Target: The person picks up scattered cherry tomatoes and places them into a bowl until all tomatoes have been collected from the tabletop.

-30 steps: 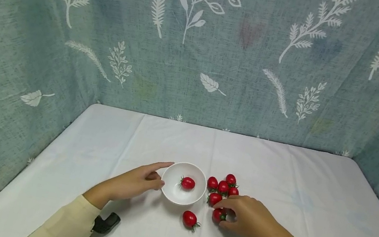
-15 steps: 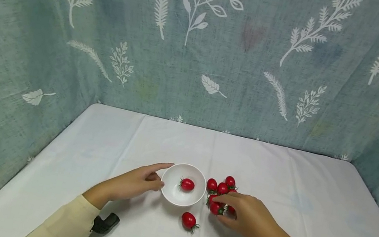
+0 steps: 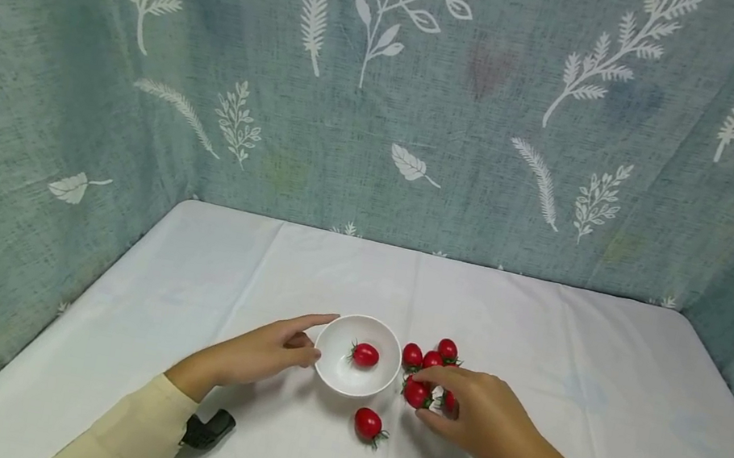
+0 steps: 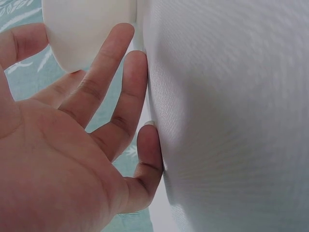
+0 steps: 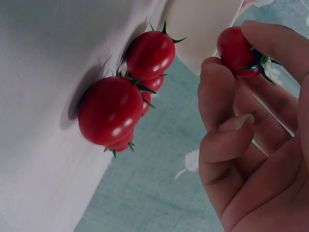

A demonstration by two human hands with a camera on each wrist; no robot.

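A white bowl [image 3: 347, 383] stands on the table with one cherry tomato [image 3: 365, 356] inside. My left hand [image 3: 264, 352] touches the bowl's left side with thumb and index finger, the other fingers spread and only loosely bent in the left wrist view. Between thumb and index finger, my right hand [image 3: 488, 422] pinches another cherry tomato [image 5: 235, 50] with a green stalk, held above the table just right of the bowl. Under and behind that hand lies a cluster of cherry tomatoes [image 3: 433, 361], partly hidden. One loose cherry tomato [image 3: 368, 424] lies in front of the bowl.
A white cloth covers the table [image 3: 301, 267]. Behind it and on both sides hangs a green-blue curtain [image 3: 349, 160] with white leaf prints. Each wrist wears a black camera mount, such as the left one [image 3: 210, 429].
The right hand has lifted a cherry tomato from the right front of the bowl and carried it slightly left and up. The left hand stays at the bowl.
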